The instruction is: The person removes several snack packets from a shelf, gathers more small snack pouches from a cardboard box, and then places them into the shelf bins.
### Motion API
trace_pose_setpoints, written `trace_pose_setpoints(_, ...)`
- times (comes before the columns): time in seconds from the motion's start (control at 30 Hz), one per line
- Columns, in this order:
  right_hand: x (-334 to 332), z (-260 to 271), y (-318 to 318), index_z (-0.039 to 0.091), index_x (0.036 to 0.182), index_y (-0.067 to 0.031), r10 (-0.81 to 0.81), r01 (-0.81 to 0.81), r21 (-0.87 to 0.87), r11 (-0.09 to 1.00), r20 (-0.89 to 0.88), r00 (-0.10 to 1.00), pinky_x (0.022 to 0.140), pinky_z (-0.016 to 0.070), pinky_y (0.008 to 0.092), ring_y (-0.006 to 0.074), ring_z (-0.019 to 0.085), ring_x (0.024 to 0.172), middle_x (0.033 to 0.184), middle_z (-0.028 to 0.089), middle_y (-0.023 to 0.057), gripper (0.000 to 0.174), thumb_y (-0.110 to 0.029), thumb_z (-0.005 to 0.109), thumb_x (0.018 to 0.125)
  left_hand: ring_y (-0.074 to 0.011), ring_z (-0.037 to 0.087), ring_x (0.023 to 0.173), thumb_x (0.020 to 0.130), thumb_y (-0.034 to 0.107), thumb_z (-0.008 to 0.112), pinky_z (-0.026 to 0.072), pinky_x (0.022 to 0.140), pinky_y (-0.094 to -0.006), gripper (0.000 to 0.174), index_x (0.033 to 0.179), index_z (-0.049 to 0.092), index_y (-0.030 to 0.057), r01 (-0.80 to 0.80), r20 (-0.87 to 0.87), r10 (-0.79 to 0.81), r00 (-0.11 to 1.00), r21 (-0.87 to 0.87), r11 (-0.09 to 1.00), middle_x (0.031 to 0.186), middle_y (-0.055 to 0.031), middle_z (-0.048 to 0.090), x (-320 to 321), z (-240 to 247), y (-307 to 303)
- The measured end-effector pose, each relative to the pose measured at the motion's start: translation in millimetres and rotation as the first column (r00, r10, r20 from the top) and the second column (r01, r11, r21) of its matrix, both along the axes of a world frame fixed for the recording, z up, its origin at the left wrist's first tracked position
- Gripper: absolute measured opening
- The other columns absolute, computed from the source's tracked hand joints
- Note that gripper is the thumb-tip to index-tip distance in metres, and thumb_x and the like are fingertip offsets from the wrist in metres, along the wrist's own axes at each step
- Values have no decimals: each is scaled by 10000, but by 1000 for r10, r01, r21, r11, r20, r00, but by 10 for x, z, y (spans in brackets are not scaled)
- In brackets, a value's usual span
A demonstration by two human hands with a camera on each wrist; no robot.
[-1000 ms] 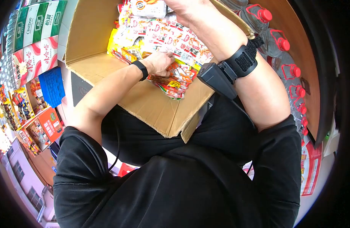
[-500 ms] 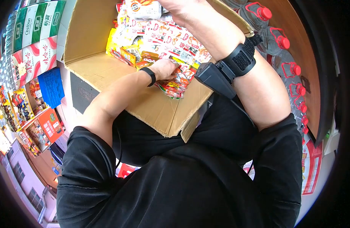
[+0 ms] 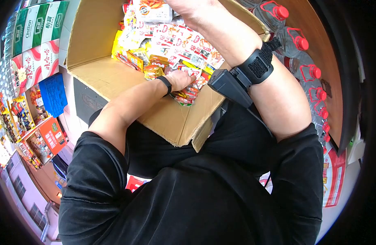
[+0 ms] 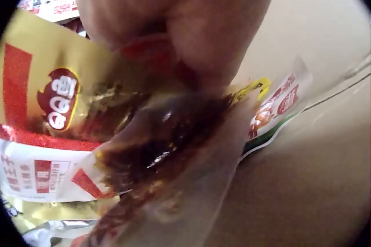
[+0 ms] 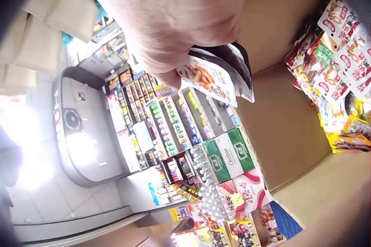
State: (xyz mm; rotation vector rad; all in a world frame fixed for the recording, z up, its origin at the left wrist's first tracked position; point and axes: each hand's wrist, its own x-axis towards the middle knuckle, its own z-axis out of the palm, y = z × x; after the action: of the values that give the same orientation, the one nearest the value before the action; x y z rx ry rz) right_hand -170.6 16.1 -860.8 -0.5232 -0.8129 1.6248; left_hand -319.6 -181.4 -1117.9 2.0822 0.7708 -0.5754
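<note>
In the head view my left hand [image 3: 180, 80], wearing a black wristband, reaches into an open cardboard box [image 3: 163, 122] and is down among the snack packets near its front. The left wrist view shows its curled fingers pinching a clear-fronted snack packet [image 4: 168, 137] with dark brown food inside. Beside that lies a gold and white packet [image 4: 35, 96]. My right hand [image 5: 174, 21] grips a few white snack packets [image 5: 211, 82] with a food picture, held up by the box wall. In the head view the top edge cuts off its fingers.
White and red packets [image 3: 184, 43] pile deep in the box, with yellow ones [image 3: 131, 57] at the left. Large water bottles [image 3: 296, 41] with red caps line the right side. Green and white cartons [image 3: 37, 26] and a blue crate [image 3: 54, 94] stand on the left.
My left hand has shifted to the right and towards my body, uncovering gold and orange packets behind it. My right hand stays at the top, drifting slightly left with its packets.
</note>
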Motion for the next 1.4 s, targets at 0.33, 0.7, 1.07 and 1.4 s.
trace_pose_setpoints(0.33, -10, 10, -2, 701, 1164, 12, 43, -43, -11, 999, 36, 998, 791, 586, 290, 140, 716, 888, 1029, 757, 81, 325, 2, 806, 856, -417, 719, 953, 855, 140, 745, 574, 852, -496, 422, 1259, 648, 68, 114, 61, -115, 991, 27, 993, 982, -206, 746, 83, 924, 1107)
trace_pose_setpoints(0.7, 104, -6, 91, 654, 1163, -1, 69, -77, -81, 994, -95, 993, 665, 617, 331, 191, 728, 729, 911, 733, 92, 296, 23, 774, 893, -182, 704, 1028, 851, 185, 854, 553, 927, -328, 624, 1367, 602, -62, -443, -32, 443, 896, 21, 896, 1154, -136, 756, -964, 2502, 1851)
trace_pose_setpoints(1.07, -41, -15, 94, 664, 1263, -19, 200, -188, -81, 979, 199, 959, 904, 599, 336, 160, 736, 1011, 1136, 760, 79, 479, -85, 855, 829, -181, 683, 1212, 919, 74, 786, 551, 1059, -380, 640, 1483, 508, -43, -755, 343, 939, -18, -620, 212, 1361, -130, 689, -1235, 3460, 1371)
trace_pose_setpoints(1.4, -1, -184, 31, 563, 1347, 16, 359, -342, -385, 857, -30, 933, 951, 597, 377, 221, 720, 1081, 1219, 700, 124, 445, -90, 674, 929, -223, 683, 1224, 950, 49, 762, 550, 1079, -384, 570, 1447, 507, -63, -600, 325, 930, -170, -783, 164, 1369, -158, 674, -858, 3099, 1460)
